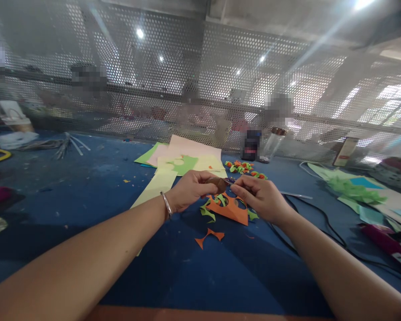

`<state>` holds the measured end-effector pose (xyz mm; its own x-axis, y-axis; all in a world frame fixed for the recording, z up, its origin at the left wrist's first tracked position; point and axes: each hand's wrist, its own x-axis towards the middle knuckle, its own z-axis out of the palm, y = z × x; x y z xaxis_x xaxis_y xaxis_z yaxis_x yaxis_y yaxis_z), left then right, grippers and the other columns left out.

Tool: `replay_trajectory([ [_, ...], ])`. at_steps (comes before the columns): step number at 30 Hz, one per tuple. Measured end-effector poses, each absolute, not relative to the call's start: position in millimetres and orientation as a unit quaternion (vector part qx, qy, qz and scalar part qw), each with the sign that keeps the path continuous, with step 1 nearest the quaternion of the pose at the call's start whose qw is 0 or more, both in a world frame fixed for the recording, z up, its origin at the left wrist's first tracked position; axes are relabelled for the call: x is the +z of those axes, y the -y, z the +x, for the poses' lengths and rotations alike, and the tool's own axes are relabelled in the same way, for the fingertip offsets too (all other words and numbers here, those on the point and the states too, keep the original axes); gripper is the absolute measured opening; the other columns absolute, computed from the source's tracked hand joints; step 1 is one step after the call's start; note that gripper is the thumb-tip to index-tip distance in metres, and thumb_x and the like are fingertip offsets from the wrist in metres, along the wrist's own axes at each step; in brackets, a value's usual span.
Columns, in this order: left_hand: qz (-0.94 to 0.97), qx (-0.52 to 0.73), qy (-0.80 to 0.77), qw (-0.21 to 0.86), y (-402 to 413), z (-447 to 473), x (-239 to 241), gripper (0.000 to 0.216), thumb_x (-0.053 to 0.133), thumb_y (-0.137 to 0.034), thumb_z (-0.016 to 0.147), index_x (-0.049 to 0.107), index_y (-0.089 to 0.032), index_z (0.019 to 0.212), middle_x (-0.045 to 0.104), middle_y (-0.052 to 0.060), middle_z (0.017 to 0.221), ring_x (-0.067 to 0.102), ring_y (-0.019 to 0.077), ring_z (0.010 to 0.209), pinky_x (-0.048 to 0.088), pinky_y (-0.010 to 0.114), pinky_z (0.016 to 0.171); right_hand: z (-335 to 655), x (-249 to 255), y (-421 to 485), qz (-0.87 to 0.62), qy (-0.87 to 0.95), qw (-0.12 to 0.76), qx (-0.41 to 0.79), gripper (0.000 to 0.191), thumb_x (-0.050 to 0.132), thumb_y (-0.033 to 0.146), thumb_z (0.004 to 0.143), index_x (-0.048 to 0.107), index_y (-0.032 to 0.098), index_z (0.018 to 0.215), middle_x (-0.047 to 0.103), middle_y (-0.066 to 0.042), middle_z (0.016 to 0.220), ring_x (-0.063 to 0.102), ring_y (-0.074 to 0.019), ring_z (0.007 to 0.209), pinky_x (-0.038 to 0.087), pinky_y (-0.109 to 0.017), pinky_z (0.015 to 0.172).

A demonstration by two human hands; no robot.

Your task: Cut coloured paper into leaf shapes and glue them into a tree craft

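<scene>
My left hand (190, 189), with a silver bangle on the wrist, is closed in a pinch on a small dark object (220, 183) that I cannot make out. My right hand (259, 196) meets it from the right, fingers closed on the same object. Both hands hover just above a folded orange paper cut-out (232, 209) with holes cut in it, lying on the blue table (173, 267). Green paper scraps (207, 213) lie beside the cut-out. An orange offcut (210, 235) rests nearer to me.
Yellow, pink and green paper sheets (183, 162) lie behind the hands. Orange and green curls (240, 167) sit near a dark jar (251, 145). A black cable (324, 223) runs right. Shredded green paper (354, 191) and a magenta tool (387, 243) lie at the right. A perforated metal screen (200, 89) backs the table.
</scene>
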<state>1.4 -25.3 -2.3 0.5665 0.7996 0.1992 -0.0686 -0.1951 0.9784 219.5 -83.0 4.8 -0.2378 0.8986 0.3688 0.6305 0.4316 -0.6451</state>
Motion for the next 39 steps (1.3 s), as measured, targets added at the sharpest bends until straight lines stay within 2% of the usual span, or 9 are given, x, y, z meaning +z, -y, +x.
replay_trajectory([
  [11,0.748,0.353,-0.287,0.483,26,0,0,0.005,0.066,-0.021,0.072,0.07,-0.017,0.072,0.06,-0.001,0.066,0.049,0.0105,0.06,0.038,0.026,0.057,217,4,82,-0.499,0.758,0.372,0.195,0.038,0.056,0.052,0.095,0.057,0.02,0.075,0.049,0.004,0.057,0.042,-0.0106,0.05,0.031,-0.025,0.051],
  [16,0.785,0.335,-0.336,0.398,15,-5,-6,0.017,0.059,-0.027,0.078,0.065,-0.017,0.091,0.064,0.001,0.076,0.059,0.0136,0.07,0.048,0.027,0.066,218,5,81,-0.517,0.755,0.369,0.164,0.039,0.054,0.052,0.095,0.057,0.02,0.075,0.046,0.004,0.058,0.041,-0.0105,0.051,0.028,-0.026,0.05],
  [19,0.805,0.306,-0.362,0.358,4,-15,-6,0.028,0.058,-0.025,0.077,0.06,-0.018,0.104,0.061,-0.001,0.068,0.056,0.0153,0.064,0.046,0.027,0.061,220,5,79,-0.54,0.75,0.352,0.145,0.039,0.054,0.055,0.094,0.058,0.02,0.077,0.048,0.004,0.059,0.042,-0.0109,0.051,0.029,-0.026,0.051],
  [21,0.84,0.246,-0.388,0.29,-1,-23,-3,0.025,0.059,-0.025,0.075,0.065,-0.018,0.098,0.061,0.0,0.066,0.056,0.0174,0.062,0.043,0.029,0.06,221,5,78,-0.553,0.747,0.342,0.139,0.04,0.055,0.057,0.093,0.057,0.02,0.077,0.049,0.003,0.06,0.043,-0.0114,0.053,0.031,-0.025,0.052],
  [23,0.857,0.213,-0.401,0.245,-1,-29,1,0.019,0.064,-0.028,0.072,0.069,-0.018,0.088,0.065,0.004,0.073,0.058,0.0212,0.067,0.043,0.032,0.064,222,4,77,-0.564,0.747,0.329,0.125,0.04,0.056,0.058,0.092,0.056,0.021,0.077,0.049,0.004,0.059,0.043,-0.0119,0.054,0.032,-0.026,0.054],
  [26,0.882,0.168,-0.418,0.137,5,-30,6,0.032,0.069,-0.038,0.072,0.074,-0.02,0.098,0.067,0.012,0.098,0.062,0.0312,0.094,0.046,0.037,0.076,223,5,74,-0.581,0.743,0.318,0.096,0.04,0.055,0.057,0.091,0.057,0.021,0.076,0.049,0.004,0.057,0.042,-0.0124,0.053,0.031,-0.026,0.054],
  [29,0.906,0.094,-0.407,0.07,12,-26,8,0.033,0.066,-0.04,0.075,0.074,-0.022,0.101,0.066,0.012,0.103,0.063,0.0298,0.098,0.047,0.035,0.078,225,5,72,-0.591,0.738,0.319,0.071,0.04,0.054,0.057,0.092,0.057,0.02,0.075,0.052,0.003,0.059,0.044,-0.013,0.054,0.032,-0.027,0.055],
  [33,0.902,0.086,-0.413,0.089,15,-24,9,0.017,0.065,-0.03,0.071,0.07,-0.02,0.084,0.068,0.009,0.093,0.062,0.022,0.074,0.044,0.032,0.066,227,4,71,-0.594,0.738,0.317,0.055,0.039,0.055,0.056,0.092,0.058,0.021,0.076,0.053,0.002,0.06,0.047,-0.0138,0.056,0.033,-0.027,0.056],
  [39,0.875,0.149,-0.41,0.21,7,-34,23,0.025,0.071,-0.035,0.069,0.07,-0.022,0.09,0.073,0.006,0.086,0.065,0.0222,0.072,0.042,0.029,0.061,227,2,72,-0.584,0.742,0.326,0.04,0.037,0.056,0.056,0.091,0.057,0.021,0.077,0.051,0.002,0.058,0.044,-0.0135,0.053,0.031,-0.027,0.054],
])
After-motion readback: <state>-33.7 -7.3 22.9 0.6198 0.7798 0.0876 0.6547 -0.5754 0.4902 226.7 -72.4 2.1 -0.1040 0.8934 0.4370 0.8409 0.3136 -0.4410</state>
